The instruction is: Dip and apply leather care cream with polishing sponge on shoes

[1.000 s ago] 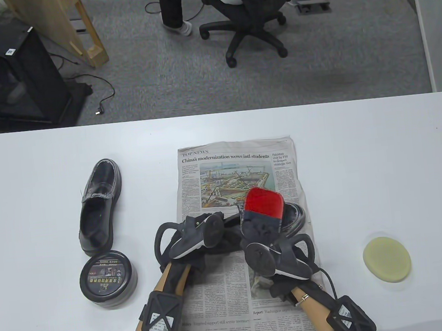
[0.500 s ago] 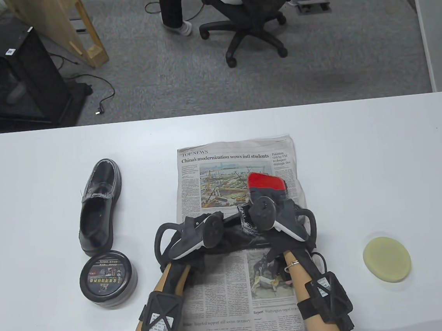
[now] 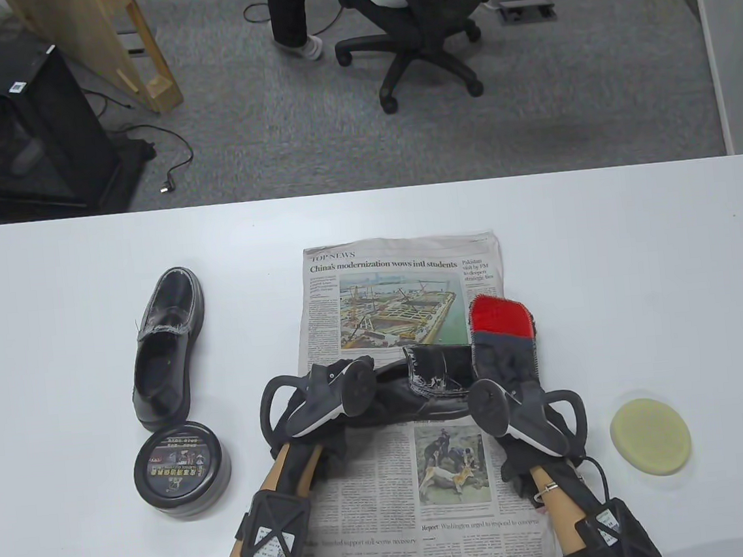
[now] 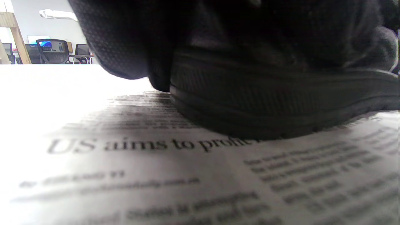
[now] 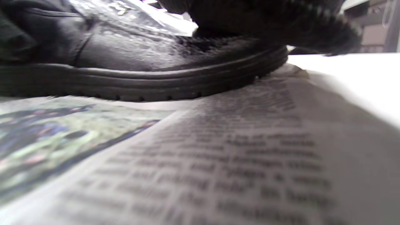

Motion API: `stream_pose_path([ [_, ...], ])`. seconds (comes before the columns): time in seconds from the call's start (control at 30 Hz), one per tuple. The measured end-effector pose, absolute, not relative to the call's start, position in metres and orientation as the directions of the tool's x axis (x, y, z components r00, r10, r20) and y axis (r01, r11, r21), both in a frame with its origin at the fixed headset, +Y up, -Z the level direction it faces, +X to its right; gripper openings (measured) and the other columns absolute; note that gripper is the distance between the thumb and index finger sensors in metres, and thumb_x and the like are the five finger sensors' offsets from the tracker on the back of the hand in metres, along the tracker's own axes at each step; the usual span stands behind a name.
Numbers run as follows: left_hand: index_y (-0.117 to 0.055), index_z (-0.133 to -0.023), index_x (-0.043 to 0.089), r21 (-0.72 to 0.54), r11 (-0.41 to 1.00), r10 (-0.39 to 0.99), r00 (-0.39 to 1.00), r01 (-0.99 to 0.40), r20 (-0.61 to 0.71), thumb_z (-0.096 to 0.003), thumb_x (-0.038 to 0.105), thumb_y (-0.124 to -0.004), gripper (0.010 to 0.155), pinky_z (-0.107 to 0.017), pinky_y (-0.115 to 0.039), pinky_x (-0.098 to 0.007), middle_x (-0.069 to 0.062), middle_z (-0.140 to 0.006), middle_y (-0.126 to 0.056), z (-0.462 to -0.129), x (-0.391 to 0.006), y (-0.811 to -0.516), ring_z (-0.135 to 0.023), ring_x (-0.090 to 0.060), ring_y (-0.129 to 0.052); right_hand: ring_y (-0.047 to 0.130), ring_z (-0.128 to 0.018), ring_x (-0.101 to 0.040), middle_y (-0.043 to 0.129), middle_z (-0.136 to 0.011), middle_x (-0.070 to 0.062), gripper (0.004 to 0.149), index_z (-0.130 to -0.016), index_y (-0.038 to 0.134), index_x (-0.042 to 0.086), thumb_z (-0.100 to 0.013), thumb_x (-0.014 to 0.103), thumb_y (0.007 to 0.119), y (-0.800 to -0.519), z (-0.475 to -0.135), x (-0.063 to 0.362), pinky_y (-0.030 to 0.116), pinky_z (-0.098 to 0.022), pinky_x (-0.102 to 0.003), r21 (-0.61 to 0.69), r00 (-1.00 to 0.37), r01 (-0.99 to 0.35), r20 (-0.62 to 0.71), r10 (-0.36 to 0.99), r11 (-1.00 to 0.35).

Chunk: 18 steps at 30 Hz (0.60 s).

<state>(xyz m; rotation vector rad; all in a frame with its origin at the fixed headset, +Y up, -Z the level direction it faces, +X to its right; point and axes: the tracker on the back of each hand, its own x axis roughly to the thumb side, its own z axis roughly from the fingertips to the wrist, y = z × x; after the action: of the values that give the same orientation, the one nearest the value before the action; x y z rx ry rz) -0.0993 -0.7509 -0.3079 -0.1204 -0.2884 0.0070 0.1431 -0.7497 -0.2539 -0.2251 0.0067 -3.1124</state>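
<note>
Fingers of the right hand lie along a red-and-black brush and seem to hold it, though the tracker hides the grip; it now sits off the toe end of the shoe, over the right edge of the newspaper, where half a second ago it lay over the shoe's upper. The left hand stays at the shoe's heel end, its fingers hidden under the tracker, so how they lie cannot be told. The shoe lies crosswise on the newspaper, sole down.

The right wrist view shows what the overhead camera does not: the ribbed sole flat on the printed page and the brush's dark bristles over the toe. The left wrist view shows the heel pressed to the paper with the glove above it.

On the counter, a second shoe stands to the left, a closed tin of cream just below its heel. The pale round polishing sponge lies untouched well right of the newspaper.
</note>
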Motion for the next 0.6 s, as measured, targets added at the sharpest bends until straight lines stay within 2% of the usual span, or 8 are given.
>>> stream_pose_path([
  [0.07, -0.067, -0.105, 0.032, -0.12, 0.993, 0.026, 0.958, 0.008, 0.285, -0.0303, 0.064, -0.081, 0.083, -0.067, -0.081, -0.048, 0.0, -0.104, -0.088, -0.308, -0.099, -0.751, -0.09, -0.024, -0.092, 0.062, -0.096, -0.051, 0.052, -0.111, -0.025, 0.056, -0.111, 0.05, 0.005, -0.065, 0.037, 0.048, -0.745, -0.245, 0.131, 0.066, -0.067, -0.053, -0.022, -0.978, 0.021, 0.206, -0.025, -1.0],
  [0.13, -0.067, -0.106, 0.033, -0.123, 0.992, 0.034, 0.956, 0.002, 0.291, -0.0303, 0.064, -0.081, 0.083, -0.068, -0.081, -0.048, 0.001, -0.104, -0.087, -0.308, -0.1, -0.751, -0.091, -0.024, -0.092, 0.067, -0.094, -0.049, 0.056, -0.109, -0.026, 0.057, -0.11, 0.052, 0.004, -0.065, 0.037, 0.048, -0.74, -0.238, 0.117, 0.067, -0.066, -0.051, -0.011, -0.963, -0.044, 0.268, 0.039, -0.999],
  [0.3, -0.065, -0.106, 0.035, -0.134, 0.991, 0.036, 0.952, 0.005, 0.305, -0.0307, 0.063, -0.082, 0.082, -0.07, -0.08, -0.049, 0.003, -0.106, -0.085, -0.309, -0.1, -0.751, -0.093, -0.023, -0.09, 0.058, -0.102, -0.047, 0.048, -0.115, -0.02, 0.056, -0.113, 0.046, 0.009, -0.065, 0.038, 0.047, -0.732, -0.238, 0.088, 0.06, -0.072, -0.053, 0.011, -0.912, -0.179, 0.372, 0.17, -0.984],
  [0.47, -0.064, -0.106, 0.035, -0.14, 0.99, 0.044, 0.952, -0.001, 0.304, -0.0308, 0.063, -0.082, 0.082, -0.07, -0.079, -0.05, 0.003, -0.107, -0.085, -0.309, -0.1, -0.752, -0.094, -0.023, -0.09, 0.04, -0.11, -0.042, 0.034, -0.121, -0.012, 0.055, -0.116, 0.036, 0.017, -0.066, 0.04, 0.044, -0.735, -0.268, 0.085, 0.046, -0.074, -0.059, 0.106, -0.929, -0.187, 0.304, 0.211, -0.977],
  [0.6, -0.065, -0.106, 0.035, -0.133, 0.991, 0.045, 0.954, -0.006, 0.297, -0.0306, 0.063, -0.082, 0.083, -0.069, -0.08, -0.05, 0.002, -0.106, -0.086, -0.309, -0.1, -0.752, -0.093, -0.024, -0.091, 0.043, -0.109, -0.043, 0.038, -0.12, -0.014, 0.056, -0.116, 0.037, 0.016, -0.066, 0.041, 0.044, -0.739, -0.289, 0.106, 0.048, -0.074, -0.058, 0.103, -0.961, -0.192, 0.182, 0.208, -0.976],
])
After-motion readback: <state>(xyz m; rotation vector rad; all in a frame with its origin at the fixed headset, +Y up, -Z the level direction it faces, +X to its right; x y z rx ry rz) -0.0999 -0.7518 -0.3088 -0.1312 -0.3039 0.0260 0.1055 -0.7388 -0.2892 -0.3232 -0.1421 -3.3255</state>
